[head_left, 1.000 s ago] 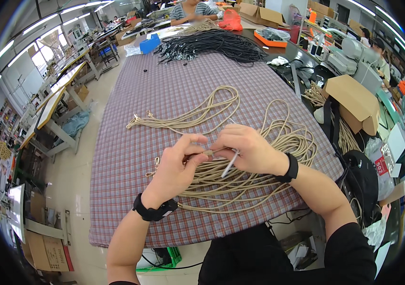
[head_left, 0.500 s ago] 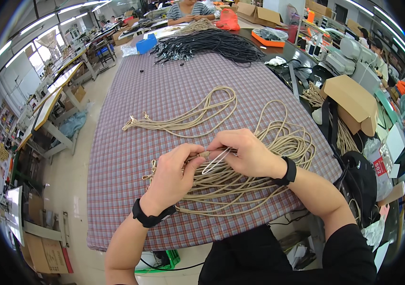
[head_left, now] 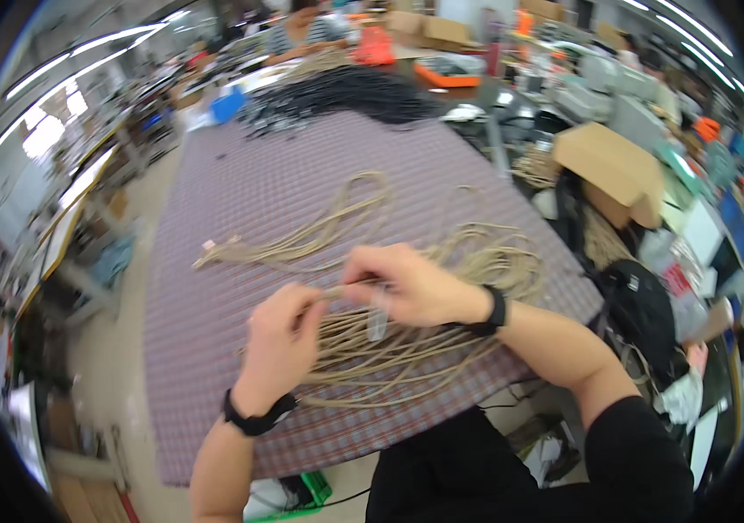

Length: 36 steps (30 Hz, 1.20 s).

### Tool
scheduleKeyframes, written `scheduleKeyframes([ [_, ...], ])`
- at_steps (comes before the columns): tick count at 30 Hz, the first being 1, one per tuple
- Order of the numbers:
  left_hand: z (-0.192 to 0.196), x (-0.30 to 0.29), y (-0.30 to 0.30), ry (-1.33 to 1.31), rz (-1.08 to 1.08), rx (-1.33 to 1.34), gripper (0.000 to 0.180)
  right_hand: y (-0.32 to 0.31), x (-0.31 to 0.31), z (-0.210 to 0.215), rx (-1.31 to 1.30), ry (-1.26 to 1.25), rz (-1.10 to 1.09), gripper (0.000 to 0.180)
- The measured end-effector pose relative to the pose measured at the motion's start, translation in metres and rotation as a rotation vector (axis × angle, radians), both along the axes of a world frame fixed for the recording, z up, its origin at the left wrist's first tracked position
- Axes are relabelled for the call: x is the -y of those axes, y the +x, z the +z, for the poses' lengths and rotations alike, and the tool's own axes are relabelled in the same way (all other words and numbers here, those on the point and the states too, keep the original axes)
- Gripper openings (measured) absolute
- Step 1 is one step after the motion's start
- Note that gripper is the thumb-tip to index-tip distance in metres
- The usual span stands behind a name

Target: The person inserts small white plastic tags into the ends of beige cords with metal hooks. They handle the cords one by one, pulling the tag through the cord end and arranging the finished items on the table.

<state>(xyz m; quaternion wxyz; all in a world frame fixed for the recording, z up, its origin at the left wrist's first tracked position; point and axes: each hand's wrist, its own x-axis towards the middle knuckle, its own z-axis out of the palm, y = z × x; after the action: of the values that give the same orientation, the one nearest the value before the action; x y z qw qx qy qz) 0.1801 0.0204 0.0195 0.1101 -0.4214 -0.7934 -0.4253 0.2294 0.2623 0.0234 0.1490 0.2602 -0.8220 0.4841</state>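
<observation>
Both of my hands work close together above a pile of beige cords (head_left: 372, 353) on the checked cloth. My left hand (head_left: 283, 336) is closed, fingers pinching a short piece of beige cord (head_left: 334, 293) that runs toward the other hand. My right hand (head_left: 414, 286) is closed too, with a thin whitish loop (head_left: 378, 322) hanging below its fingers. Motion blur hides the fingertips' exact contact. Beyond my hands lies a separate beige cord bundle (head_left: 302, 240), its light-coloured end pieces at the left.
The checked cloth (head_left: 206, 375) covers a long table. At its far end sits a black cord heap (head_left: 337, 94), with a person (head_left: 307, 37) behind it. To the right stand an open cardboard box (head_left: 612, 170) and a black bag (head_left: 638, 305).
My view has shifted and blurred. The hands have drawn slightly farther apart, with a length of cord now showing between them. The whitish loop now hangs more steeply from my right hand.
</observation>
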Motion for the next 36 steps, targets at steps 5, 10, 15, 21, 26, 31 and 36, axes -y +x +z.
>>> scheduleKeyframes([
  [5, -0.012, 0.012, 0.005, 0.094, 0.089, 0.076, 0.009, -0.013, 0.016, -0.021, -0.154, -0.047, 0.033, 0.013],
  [10, 0.0, 0.011, 0.011, -0.057, 0.051, 0.075, 0.014, -0.008, 0.006, -0.021, -0.208, -0.097, 0.036, 0.013],
  [15, 0.007, 0.0, 0.02, -0.055, 0.053, -0.009, 0.015, -0.003, 0.005, -0.026, -0.236, -0.057, -0.088, 0.014],
  [21, 0.011, 0.005, 0.022, -0.119, 0.095, -0.022, 0.014, -0.004, 0.017, -0.024, -0.281, -0.056, -0.14, 0.01],
  [26, 0.013, 0.001, 0.025, -0.122, 0.061, -0.065, 0.015, -0.001, 0.017, -0.023, -0.228, -0.098, -0.144, 0.01],
  [31, 0.015, -0.005, 0.028, -0.124, 0.043, -0.066, 0.017, 0.003, 0.009, -0.018, -0.121, -0.163, -0.089, 0.013],
  [36, -0.001, 0.031, 0.005, -0.035, 0.059, -0.054, 0.016, -0.01, 0.025, -0.009, -0.42, -0.033, -0.069, 0.016],
])
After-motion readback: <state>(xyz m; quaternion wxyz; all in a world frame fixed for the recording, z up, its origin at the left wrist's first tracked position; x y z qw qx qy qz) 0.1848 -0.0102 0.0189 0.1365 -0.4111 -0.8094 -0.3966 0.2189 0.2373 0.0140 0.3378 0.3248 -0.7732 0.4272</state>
